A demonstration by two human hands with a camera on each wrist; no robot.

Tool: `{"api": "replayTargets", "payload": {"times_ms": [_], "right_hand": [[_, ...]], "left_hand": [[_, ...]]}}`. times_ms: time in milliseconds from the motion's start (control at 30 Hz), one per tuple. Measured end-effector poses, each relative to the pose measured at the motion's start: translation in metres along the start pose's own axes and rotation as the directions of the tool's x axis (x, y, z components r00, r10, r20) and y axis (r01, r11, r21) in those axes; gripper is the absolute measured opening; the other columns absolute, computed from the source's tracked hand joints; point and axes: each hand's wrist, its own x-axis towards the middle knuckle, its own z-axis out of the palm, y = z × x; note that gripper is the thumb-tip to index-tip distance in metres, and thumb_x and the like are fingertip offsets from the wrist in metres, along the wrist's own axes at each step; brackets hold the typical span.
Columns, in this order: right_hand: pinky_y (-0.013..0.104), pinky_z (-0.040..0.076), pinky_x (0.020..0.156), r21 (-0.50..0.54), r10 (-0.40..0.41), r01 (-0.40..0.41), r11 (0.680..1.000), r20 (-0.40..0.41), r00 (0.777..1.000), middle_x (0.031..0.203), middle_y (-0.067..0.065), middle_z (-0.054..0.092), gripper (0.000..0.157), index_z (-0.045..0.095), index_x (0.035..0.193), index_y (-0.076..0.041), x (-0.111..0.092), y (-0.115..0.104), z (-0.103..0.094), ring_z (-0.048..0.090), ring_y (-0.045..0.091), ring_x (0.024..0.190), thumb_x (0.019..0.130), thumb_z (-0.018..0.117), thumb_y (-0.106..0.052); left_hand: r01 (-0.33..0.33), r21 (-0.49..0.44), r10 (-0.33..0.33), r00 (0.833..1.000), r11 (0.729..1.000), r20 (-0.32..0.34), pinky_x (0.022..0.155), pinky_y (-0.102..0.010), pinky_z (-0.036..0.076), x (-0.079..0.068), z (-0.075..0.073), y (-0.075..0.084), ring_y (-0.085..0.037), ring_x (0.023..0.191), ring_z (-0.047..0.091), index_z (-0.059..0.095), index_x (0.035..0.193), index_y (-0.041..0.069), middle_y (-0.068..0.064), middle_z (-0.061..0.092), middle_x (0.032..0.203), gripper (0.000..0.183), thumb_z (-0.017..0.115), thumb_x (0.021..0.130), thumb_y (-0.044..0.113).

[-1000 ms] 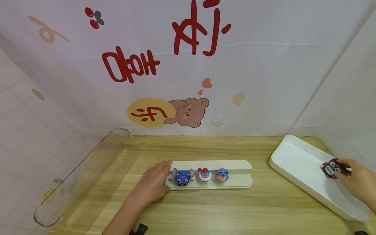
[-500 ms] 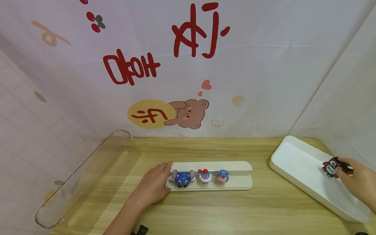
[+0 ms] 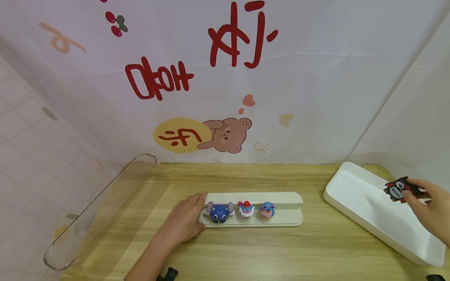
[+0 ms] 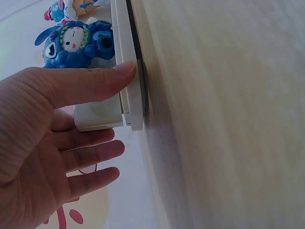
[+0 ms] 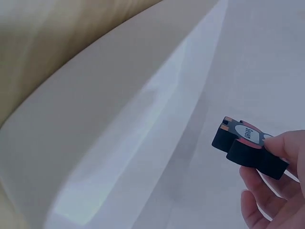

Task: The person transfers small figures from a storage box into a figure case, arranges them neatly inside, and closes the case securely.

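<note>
At the left end of a cream two-step display stand [image 3: 286, 216], my left hand [image 3: 184, 218] holds on. Its thumb [image 4: 100, 85] lies along the front edge, and the other fingers are around the end and back. Three figures sit on the lower step: a blue big-eared one [image 3: 219, 213], a red-and-white one [image 3: 247, 210] and a blue one with sunglasses and a pink body [image 3: 267, 210]. My right hand [image 3: 434, 205] pinches a flat black-and-red owl figure [image 5: 250, 143] between thumb and fingers, above the white tray [image 3: 369, 230]. The owl has a pale printed belly.
A clear plastic cover [image 3: 105, 210] stands at the left beside the white patterned curtain [image 3: 302, 86]. The curtain closes off the back and sides of the wooden table [image 3: 267, 253]. Black objects [image 3: 170, 274] show at the front edge.
My right hand has raised the owl figure a little off the tray floor, and the owl has tilted. My left hand stays at the stand; the head view shifts slightly.
</note>
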Motion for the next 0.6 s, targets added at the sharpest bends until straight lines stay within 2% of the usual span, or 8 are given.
{"api": "replayTargets", "payload": {"times_ms": [33,133,167,233,267,433,600], "right_hand": [[0.008,0.035,0.05,0.007,-0.001,0.001,1.0,-0.006,1.0,0.104,-0.049,0.045,0.038,0.07,0.117,0.009,0.0,-0.002,0.0,0.045,-0.029,0.078,0.083,0.062,0.022],[0.008,0.034,0.055,0.006,-0.003,0.003,1.0,-0.014,1.0,0.104,-0.047,0.047,0.039,0.071,0.12,0.006,0.002,-0.009,-0.001,0.046,-0.028,0.079,0.084,0.064,0.02],[0.007,0.034,0.056,0.01,-0.005,0.005,1.0,-0.017,1.0,0.104,-0.047,0.048,0.037,0.066,0.12,0.017,0.003,-0.012,-0.001,0.046,-0.028,0.08,0.083,0.064,0.02],[0.004,0.035,0.059,0.001,-0.026,0.026,1.0,-0.017,1.0,0.105,-0.047,0.048,0.038,0.067,0.12,0.016,0.004,-0.017,-0.001,0.045,-0.028,0.081,0.082,0.065,0.02],[0.003,0.035,0.06,0.002,-0.038,0.038,0.999,-0.022,0.999,0.105,-0.048,0.048,0.038,0.062,0.119,0.024,0.004,-0.019,-0.001,0.045,-0.029,0.082,0.081,0.064,0.022],[0.0,0.035,0.066,-0.008,-0.068,0.068,0.998,-0.045,0.997,0.107,-0.049,0.047,0.037,0.063,0.117,0.024,0.006,-0.033,0.001,0.044,-0.029,0.087,0.08,0.066,0.022],[-0.002,0.034,0.076,-0.026,-0.1,0.099,0.995,-0.067,0.993,0.113,-0.049,0.046,0.036,0.066,0.118,0.018,0.004,-0.049,0.005,0.044,-0.03,0.094,0.082,0.07,0.017]], "left_hand": [[0.0,-0.002,0.0,1.0,1.0,0.0,0.107,-0.055,0.048,0.0,0.0,0.0,-0.038,0.132,0.056,0.046,0.153,-0.006,-0.022,0.056,0.146,0.094,0.096,0.076,0.015],[0.0,-0.004,0.0,1.0,1.0,-0.001,0.108,-0.056,0.047,0.001,-0.001,0.001,-0.038,0.132,0.055,0.046,0.153,-0.006,-0.023,0.055,0.147,0.094,0.096,0.076,0.015],[0.0,-0.003,0.0,1.0,1.0,-0.002,0.108,-0.056,0.047,0.001,-0.001,0.001,-0.038,0.132,0.055,0.046,0.153,-0.006,-0.023,0.055,0.147,0.094,0.096,0.076,0.015],[-0.001,0.0,0.001,1.0,1.0,-0.005,0.107,-0.056,0.047,0.001,-0.001,0.001,-0.038,0.132,0.056,0.046,0.153,-0.006,-0.023,0.055,0.147,0.095,0.096,0.076,0.015],[-0.002,0.002,0.002,1.0,1.0,-0.008,0.107,-0.056,0.047,0.001,-0.001,0.001,-0.038,0.132,0.056,0.046,0.153,-0.006,-0.023,0.056,0.146,0.094,0.096,0.075,0.015],[-0.005,0.006,0.005,1.0,1.0,-0.013,0.107,-0.056,0.048,0.0,-0.002,0.002,-0.038,0.132,0.056,0.046,0.153,-0.006,-0.023,0.056,0.146,0.094,0.095,0.075,0.014],[0.004,-0.009,-0.004,1.0,1.0,-0.001,0.108,-0.057,0.046,0.0,-0.002,0.003,-0.039,0.133,0.055,0.045,0.153,-0.007,-0.023,0.055,0.147,0.094,0.095,0.076,0.014]]}}
